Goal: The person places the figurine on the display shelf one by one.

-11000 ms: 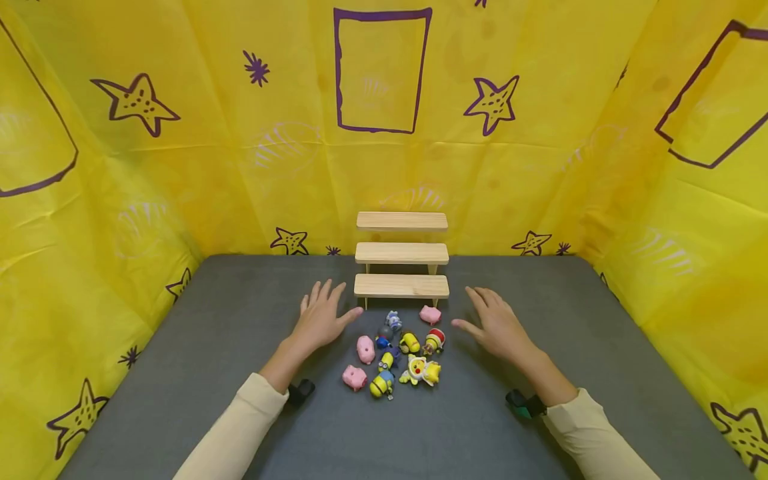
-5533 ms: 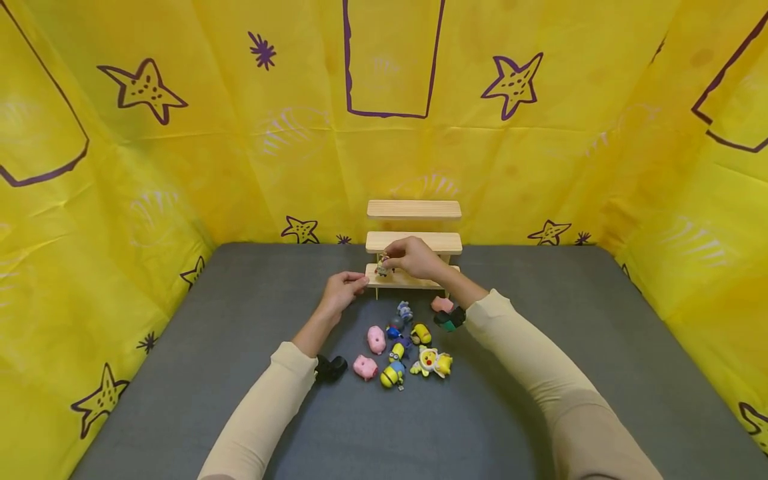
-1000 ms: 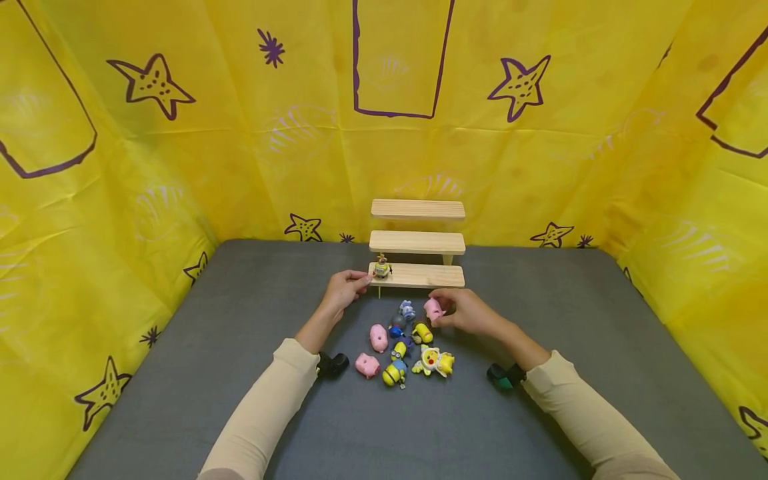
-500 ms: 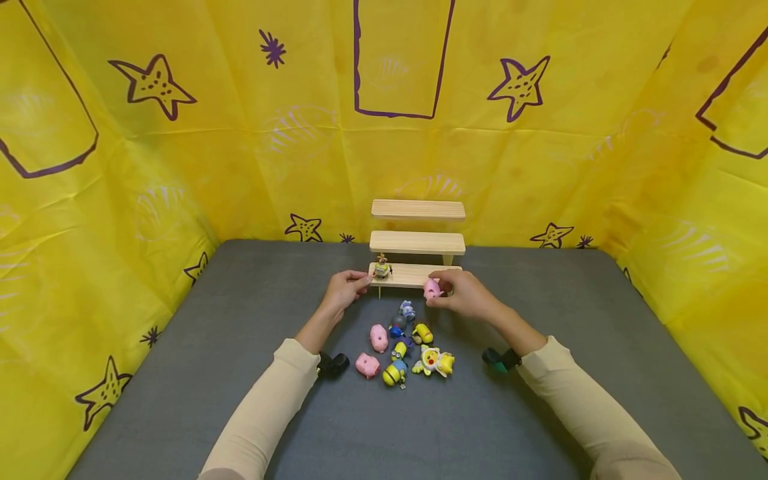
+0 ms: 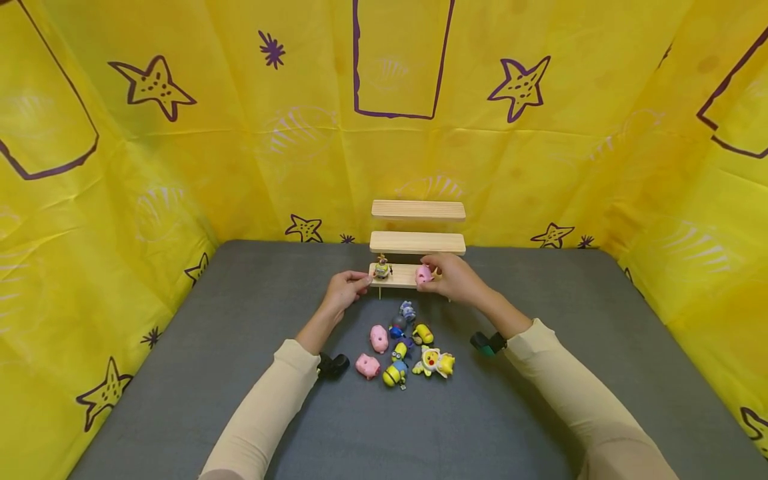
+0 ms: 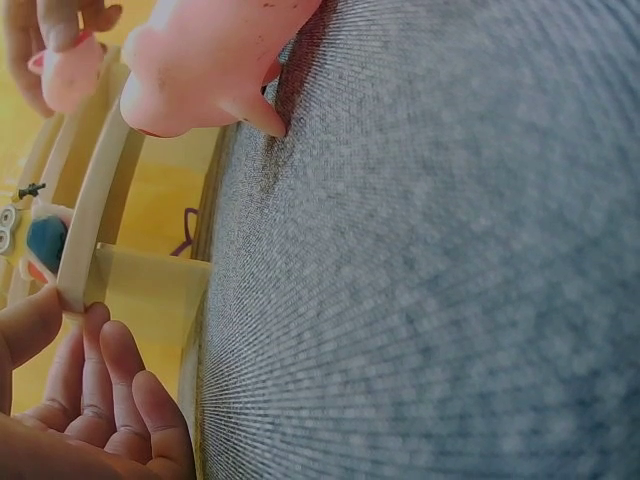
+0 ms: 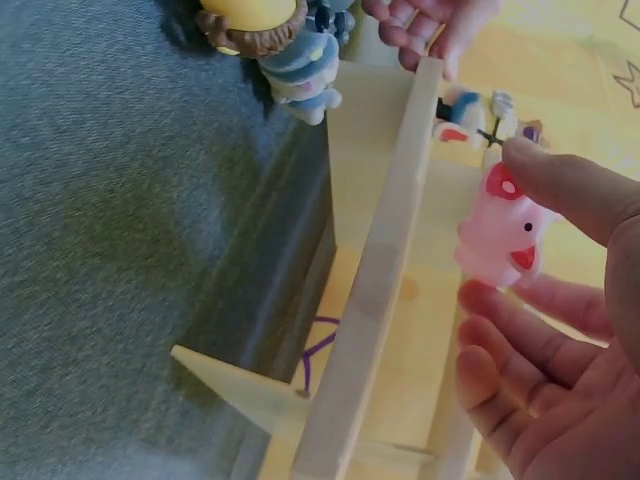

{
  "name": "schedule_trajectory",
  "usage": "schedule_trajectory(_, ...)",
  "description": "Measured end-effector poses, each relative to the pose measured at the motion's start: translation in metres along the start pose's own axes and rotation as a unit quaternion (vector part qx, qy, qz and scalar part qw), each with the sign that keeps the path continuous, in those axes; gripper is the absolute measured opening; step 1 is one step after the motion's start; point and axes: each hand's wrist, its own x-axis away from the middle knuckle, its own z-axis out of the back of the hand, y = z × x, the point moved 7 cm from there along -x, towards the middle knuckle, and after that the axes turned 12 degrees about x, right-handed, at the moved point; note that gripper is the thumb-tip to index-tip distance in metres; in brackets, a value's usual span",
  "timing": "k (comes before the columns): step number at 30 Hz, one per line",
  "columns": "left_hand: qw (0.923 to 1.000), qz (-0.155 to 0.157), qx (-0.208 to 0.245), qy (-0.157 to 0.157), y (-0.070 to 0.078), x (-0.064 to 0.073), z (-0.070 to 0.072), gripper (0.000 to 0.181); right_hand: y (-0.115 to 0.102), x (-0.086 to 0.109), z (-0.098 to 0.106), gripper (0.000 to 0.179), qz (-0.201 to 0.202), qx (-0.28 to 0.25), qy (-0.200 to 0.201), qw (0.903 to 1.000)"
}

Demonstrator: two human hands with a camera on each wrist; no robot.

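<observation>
A three-step wooden display stand (image 5: 417,241) stands at the back of the table. My left hand (image 5: 345,291) pinches the left end of its lowest step between thumb and fingers. Beside that hand, a small yellow minion figure (image 5: 381,269) stands upright on the step. My right hand (image 5: 457,280) holds a pink toy pig (image 5: 423,274) between thumb and fingertips at the right part of the same step. In the right wrist view the pig (image 7: 500,235) shows its red snout and one dark eye, just above the board.
In front of the stand lie two more pink pigs (image 5: 379,339), a blue-grey figure (image 5: 407,310), several yellow minions (image 5: 395,373) and a yellow figure in a white hood (image 5: 433,361). A yellow patterned cloth (image 5: 270,167) hangs behind and at both sides.
The minion figure came from the pile to the lowest step. Since then my right hand has lifted the pig off the table and brought it up and left to that step. The left hand stays put.
</observation>
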Motion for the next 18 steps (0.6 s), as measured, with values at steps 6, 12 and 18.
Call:
schedule_trajectory(6,1.0,0.002,-0.004,0.001,0.0,0.0,0.0,0.03,-0.003,-0.012,-0.002,0.043,-0.002,-0.012,0.008,0.9999)
schedule_trajectory(12,1.0,0.004,-0.002,0.002,0.0,0.0,0.0,0.029,-0.009,-0.022,-0.009,0.04,0.011,0.006,0.009,0.9999)
schedule_trajectory(18,1.0,0.004,0.002,0.0,0.0,-0.001,0.0,0.029,-0.014,-0.027,-0.018,0.038,0.024,0.042,0.018,0.9987)
